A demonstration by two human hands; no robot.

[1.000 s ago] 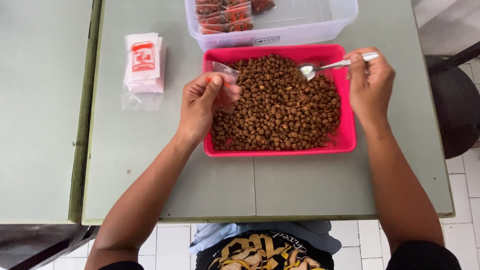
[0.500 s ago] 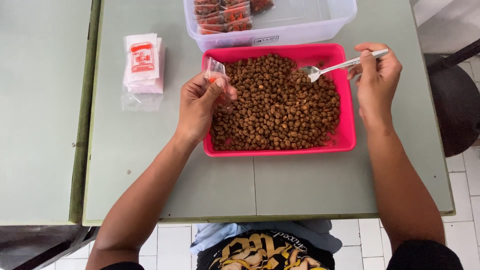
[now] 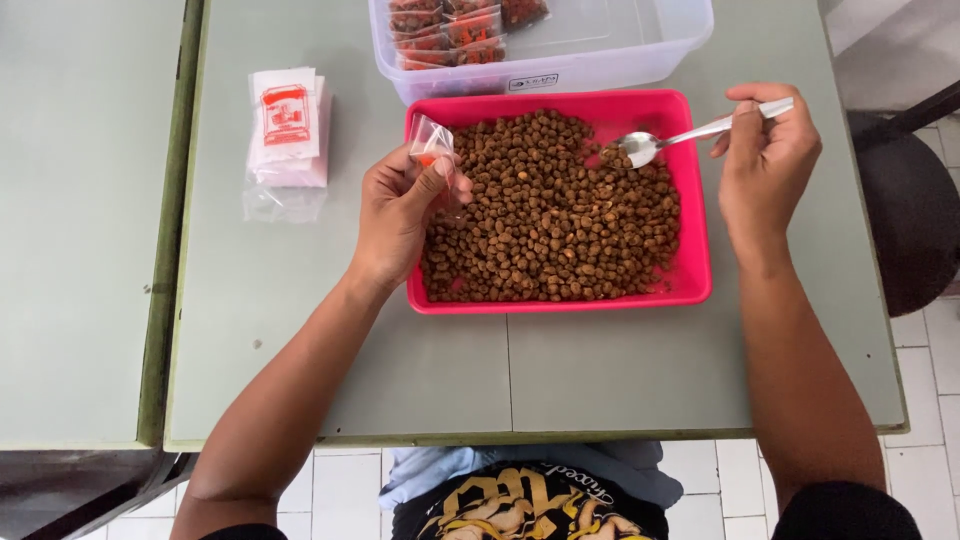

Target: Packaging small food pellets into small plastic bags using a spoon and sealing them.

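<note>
A pink rectangular tray [image 3: 697, 240] full of small brown pellets [image 3: 560, 215] sits in the middle of the grey-green table. My left hand [image 3: 400, 215] pinches a small clear plastic bag [image 3: 431, 139] with red print, held upright over the tray's left rim. My right hand [image 3: 765, 160] grips the handle of a metal spoon [image 3: 665, 142]. The spoon's bowl lies on the pellets near the tray's far right.
A clear plastic tub [image 3: 600, 45] behind the tray holds several filled small bags [image 3: 450, 28]. A stack of empty white and red bags [image 3: 288, 135] lies to the left. A second table [image 3: 80, 220] adjoins on the left; a dark stool [image 3: 910, 220] stands at right.
My right hand has drawn back to the right and lowered the spoon's bowl into the pellets. My left hand has tipped the small bag upright at the tray's left rim.
</note>
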